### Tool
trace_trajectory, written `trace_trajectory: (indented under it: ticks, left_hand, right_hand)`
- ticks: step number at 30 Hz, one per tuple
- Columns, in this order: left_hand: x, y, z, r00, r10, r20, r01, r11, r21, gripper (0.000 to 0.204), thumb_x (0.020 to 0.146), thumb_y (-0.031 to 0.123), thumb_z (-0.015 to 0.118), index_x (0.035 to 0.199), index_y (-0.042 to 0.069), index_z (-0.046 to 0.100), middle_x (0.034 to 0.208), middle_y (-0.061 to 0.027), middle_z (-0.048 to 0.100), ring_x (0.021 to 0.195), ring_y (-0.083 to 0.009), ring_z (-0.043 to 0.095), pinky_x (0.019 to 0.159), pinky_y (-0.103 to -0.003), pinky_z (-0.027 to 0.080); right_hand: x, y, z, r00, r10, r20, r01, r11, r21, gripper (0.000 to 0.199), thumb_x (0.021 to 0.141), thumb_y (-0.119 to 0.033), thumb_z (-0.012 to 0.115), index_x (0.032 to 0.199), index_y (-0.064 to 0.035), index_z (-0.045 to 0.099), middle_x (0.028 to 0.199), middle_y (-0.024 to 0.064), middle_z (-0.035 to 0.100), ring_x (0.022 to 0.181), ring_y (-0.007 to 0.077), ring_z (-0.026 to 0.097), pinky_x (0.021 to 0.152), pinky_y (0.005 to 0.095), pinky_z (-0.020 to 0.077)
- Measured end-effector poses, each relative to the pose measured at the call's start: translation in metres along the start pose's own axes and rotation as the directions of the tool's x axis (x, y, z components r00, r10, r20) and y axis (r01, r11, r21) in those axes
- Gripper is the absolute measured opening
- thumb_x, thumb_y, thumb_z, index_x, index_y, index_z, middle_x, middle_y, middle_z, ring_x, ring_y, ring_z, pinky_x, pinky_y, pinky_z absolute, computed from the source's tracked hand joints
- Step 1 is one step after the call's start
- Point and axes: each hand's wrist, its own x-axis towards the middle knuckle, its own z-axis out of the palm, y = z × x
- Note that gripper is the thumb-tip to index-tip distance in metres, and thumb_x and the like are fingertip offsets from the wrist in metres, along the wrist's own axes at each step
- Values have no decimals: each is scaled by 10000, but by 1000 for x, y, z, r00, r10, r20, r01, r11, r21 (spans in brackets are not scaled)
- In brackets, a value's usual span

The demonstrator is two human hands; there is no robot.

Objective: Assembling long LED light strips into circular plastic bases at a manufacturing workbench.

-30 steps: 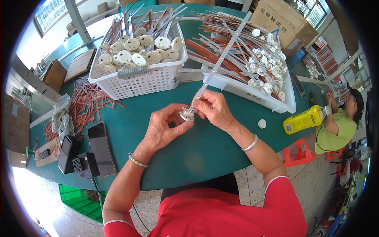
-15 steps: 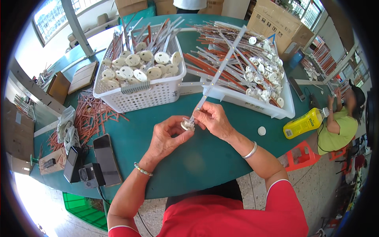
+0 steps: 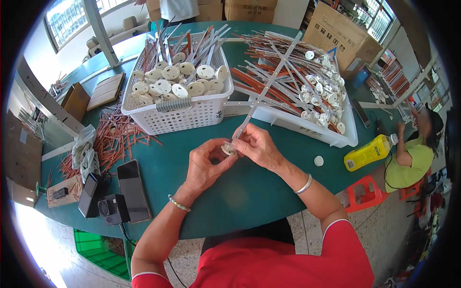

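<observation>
My left hand (image 3: 204,165) and my right hand (image 3: 258,146) meet over the green table (image 3: 240,192). Between their fingertips they pinch a small round white cap (image 3: 227,149). A long thin white strip (image 3: 264,93) runs from that cap up and to the right, and my right thumb and fingers press its lower end. A beaded bracelet is on my left wrist and a silver bangle on my right.
A white basket (image 3: 182,113) of round white caps and strips stands behind the hands. A white tray (image 3: 307,122) of orange and white strips lies at the right. Phones (image 3: 132,189) and loose orange strips (image 3: 117,139) lie left. A yellow bottle (image 3: 367,153), a loose cap (image 3: 319,161) and a seated person (image 3: 415,153) are at the right.
Both hands stay together on the cap and strip with small finger shifts. The view has tilted slightly, so the table appears a little lower.
</observation>
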Motion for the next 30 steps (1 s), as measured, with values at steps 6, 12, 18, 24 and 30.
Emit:
trace_trajectory:
  ticks: [6,12,18,24,30]
  left_hand:
    - [1,-5,-5,980,-165,110,185,958,-218,440,850,25,754,1246,-42,573,1093,-74,666,983,-136,656,864,-262,547]
    - [5,-1,-5,992,-119,51,129,947,-294,400,845,44,754,1204,-47,601,1000,-74,700,851,-103,676,780,-250,557]
    - [1,-4,-4,998,-55,-2,54,980,-191,391,833,65,766,1183,-24,614,1021,-88,718,901,-119,688,775,-266,564]
    - [-4,1,4,970,219,-101,-193,957,215,426,789,99,789,1168,5,618,965,-129,673,732,-213,696,673,-330,563]
    - [-1,14,0,939,298,-169,-227,911,345,462,821,142,782,1224,7,600,924,-123,661,722,-215,673,691,-328,552]
  right_hand:
    - [0,-5,-5,998,-27,57,25,999,37,154,954,-102,633,1046,3,569,885,65,650,714,98,588,629,247,501]
    - [6,-15,-4,995,-74,60,68,993,100,143,967,-109,616,1047,-1,568,866,40,628,699,93,575,624,244,492]
    - [6,-7,3,992,-94,-84,97,995,32,102,978,-124,597,976,-23,585,808,20,614,656,60,565,584,232,474]
    - [4,-10,7,978,-173,-120,152,974,-171,137,969,-132,591,953,4,576,730,40,618,629,82,602,559,242,475]
    - [27,-41,8,978,-200,-63,156,895,-418,158,916,-123,626,967,23,590,775,118,658,627,149,622,577,308,485]
